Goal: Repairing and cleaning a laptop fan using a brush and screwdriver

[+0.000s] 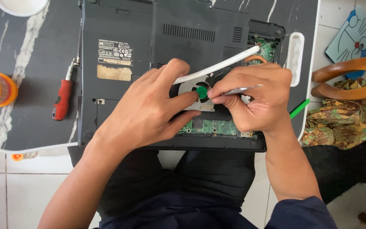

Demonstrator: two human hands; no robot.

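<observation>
At 6 o'clock, 2 bare forearms over dark lap; left hand (149, 108) flat on upturned laptop (123, 51), fingertip pressing green sticker (201, 92) on fan (191, 95) at centre, grasping nothing; right hand (257, 95) pinching thin metal tool (238, 90), tip by sticker; white strip (221, 65) just beyond; red screwdriver (62, 99) at 9 o'clock; white bowl (20, 6) at 11 o'clock.

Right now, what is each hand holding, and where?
Right hand: slim metal tool, pinched mid-shaft. Left hand: fingertip on small round green sticker, nothing gripped.
</observation>
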